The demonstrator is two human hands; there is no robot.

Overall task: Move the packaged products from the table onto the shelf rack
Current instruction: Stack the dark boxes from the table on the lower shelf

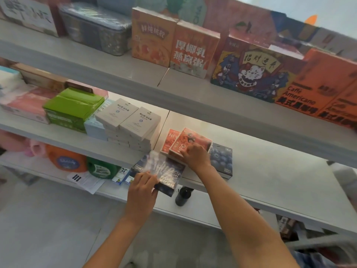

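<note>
Hands are both at the middle board of the shelf rack (251,151). With my left hand (142,187) I hold a dark blue box (166,171) wrapped in shiny film; my fingers curl over its near edge, and the box lies tilted, partly over the front edge of the board. My right hand (195,154) grips the near corner of a red-orange box (190,143) with the letters NFC, fingers curled around it. This box is tilted and rests on a second red-orange NFC box (171,139) that lies flat under it. Just beside them on the right lies a blueberry box (222,159), flat on the same board, partly hidden by my right wrist. To the left on this board are stacks of white flat boxes (128,120) and then a green box (73,107). On the board above stand an orange box with white Chinese letters (190,49) and a box with a cat picture (253,72).
</note>
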